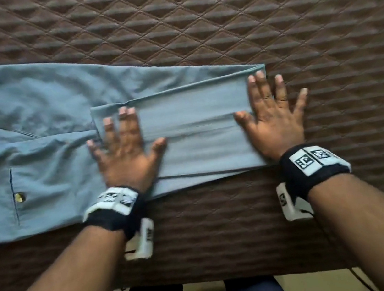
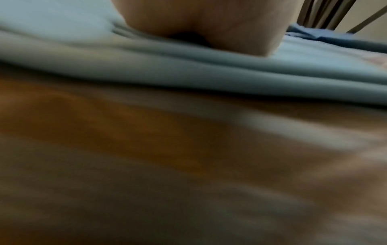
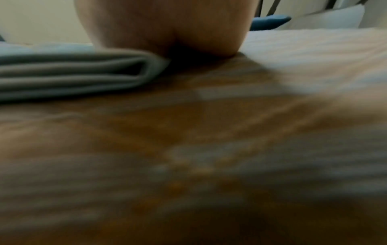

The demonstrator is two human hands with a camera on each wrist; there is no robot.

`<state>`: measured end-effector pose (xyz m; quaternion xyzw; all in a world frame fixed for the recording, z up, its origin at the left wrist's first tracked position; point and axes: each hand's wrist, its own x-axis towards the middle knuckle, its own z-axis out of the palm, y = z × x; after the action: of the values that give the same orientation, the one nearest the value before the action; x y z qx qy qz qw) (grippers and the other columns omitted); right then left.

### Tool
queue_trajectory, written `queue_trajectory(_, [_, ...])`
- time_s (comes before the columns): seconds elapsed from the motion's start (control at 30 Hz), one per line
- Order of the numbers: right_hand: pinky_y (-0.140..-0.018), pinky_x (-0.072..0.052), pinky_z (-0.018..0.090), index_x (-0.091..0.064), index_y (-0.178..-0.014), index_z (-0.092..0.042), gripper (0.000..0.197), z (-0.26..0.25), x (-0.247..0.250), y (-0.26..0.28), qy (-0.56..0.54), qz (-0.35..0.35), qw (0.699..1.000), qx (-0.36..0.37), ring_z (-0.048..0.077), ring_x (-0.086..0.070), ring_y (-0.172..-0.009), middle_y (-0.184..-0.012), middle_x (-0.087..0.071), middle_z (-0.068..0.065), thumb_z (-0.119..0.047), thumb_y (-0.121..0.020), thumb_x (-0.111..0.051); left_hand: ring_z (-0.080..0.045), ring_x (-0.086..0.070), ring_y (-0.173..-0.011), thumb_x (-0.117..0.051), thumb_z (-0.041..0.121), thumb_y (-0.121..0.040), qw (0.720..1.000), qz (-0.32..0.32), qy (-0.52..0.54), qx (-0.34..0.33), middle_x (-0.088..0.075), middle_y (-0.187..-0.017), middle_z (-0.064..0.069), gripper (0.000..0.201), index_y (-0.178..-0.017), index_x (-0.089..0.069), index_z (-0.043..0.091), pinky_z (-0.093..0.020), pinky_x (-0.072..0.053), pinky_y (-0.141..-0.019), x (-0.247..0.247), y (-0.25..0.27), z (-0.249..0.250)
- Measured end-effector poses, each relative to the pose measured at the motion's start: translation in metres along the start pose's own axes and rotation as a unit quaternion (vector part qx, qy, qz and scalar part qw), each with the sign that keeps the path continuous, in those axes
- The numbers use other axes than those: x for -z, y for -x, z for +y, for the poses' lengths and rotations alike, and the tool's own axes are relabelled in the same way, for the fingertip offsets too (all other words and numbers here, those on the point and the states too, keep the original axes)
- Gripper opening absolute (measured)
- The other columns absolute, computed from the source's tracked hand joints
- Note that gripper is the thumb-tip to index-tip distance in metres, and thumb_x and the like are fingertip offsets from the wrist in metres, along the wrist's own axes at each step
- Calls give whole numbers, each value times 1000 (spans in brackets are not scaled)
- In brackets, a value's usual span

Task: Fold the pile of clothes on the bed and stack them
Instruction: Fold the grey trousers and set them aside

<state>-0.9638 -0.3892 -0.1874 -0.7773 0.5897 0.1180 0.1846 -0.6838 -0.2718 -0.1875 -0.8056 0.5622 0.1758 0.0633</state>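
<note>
Both hands [image 1: 125, 153] [image 1: 273, 122] flat (fingers spread) on folded trousers [image 1: 196, 129], bed [image 1: 291, 16]

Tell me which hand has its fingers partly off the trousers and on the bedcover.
The right hand: its outer fingers lie past the folded end of the grey-blue trousers on the brown quilted bedcover. The left hand lies wholly on cloth.
</note>
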Motion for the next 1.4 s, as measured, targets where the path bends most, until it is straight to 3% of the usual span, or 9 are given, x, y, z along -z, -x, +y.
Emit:
queue_trajectory(0.23, [-115,9,61,2,-157,-26,78,4,8,17,-40,18,996,-81,23,9,-152,-165,8,-7,-69,-96,-22,-24,5,-153,-10,75,-90,998,34,17,55,4,-167,10,85,-159,2,25,-72,4,-111,-1,5,-48])
queue_trajectory(0.37, [-107,-31,53,-45,-143,-14,66,-7,12,42,-97,115,984,-97,36,-39,-132,-146,-42,16,-55,-92,-45,-27,1,-153,-7,74,-92,998,38,21,45,0,-167,3,87,-159,0,18,-70,2,-112,-4,6,-48])
queue_trajectory(0.53, [-70,-53,26,-66,-106,-13,18,-26,39,32,-479,72,842,-238,11,-64,-76,-103,-71,11,-24,-93,-67,-20,3,-153,-19,62,-94,992,46,116,24,-1,-166,7,76,-159,-3,24,-60,11,-115,5,7,-57])
queue_trajectory(0.67, [-55,-53,26,-60,-79,-17,15,-58,82,35,-511,26,828,-231,6,-62,-53,-63,-69,-6,-20,-88,-71,-22,-48,-136,-48,38,-93,909,151,389,6,-55,-144,-7,51,-138,-57,15,-47,-28,-118,25,16,-88])
queue_trajectory(0.77, [-58,-51,35,-57,-81,-21,20,-121,109,45,-514,7,845,-144,17,-63,-67,-75,-69,0,-26,-75,-76,-15,-67,-106,-58,29,-93,832,146,532,63,-72,-113,-2,27,-115,-70,23,-37,-52,-98,42,28,-129])
queue_trajectory(0.97, [-40,-45,27,-48,-84,-7,27,-296,73,49,-548,-42,835,-29,27,-51,-67,-77,-52,29,-1,-81,-75,-7,-61,-62,-54,8,-100,767,-21,618,172,-67,-87,-5,16,-104,-67,16,-20,-51,-58,81,35,-232])
queue_trajectory(1.17, [-54,-49,48,-40,-70,-25,38,-434,0,37,-531,-10,846,-38,15,-46,-55,-61,-45,-7,-8,-73,-74,-13,-61,-63,-48,20,-104,726,-85,644,225,-66,-87,-12,21,-98,-65,8,-19,-50,-55,102,19,-299])
queue_trajectory(1.3, [-59,-57,42,-47,-82,-25,34,-502,-19,44,-575,-94,812,-14,11,-55,-62,-70,-52,-4,-4,-83,-73,-16,-65,-66,-35,45,-105,664,-121,686,272,-72,-76,-5,46,-97,-66,11,-27,-55,-64,97,9,-323])
queue_trajectory(1.4, [-79,-57,35,-57,-96,-25,21,-506,-26,53,-580,-157,799,29,8,-64,-85,-92,-66,-5,-6,-92,-65,-15,-64,-66,-46,44,-102,673,-106,680,269,-73,-80,-7,43,-102,-65,6,-26,-52,-60,86,6,-325])
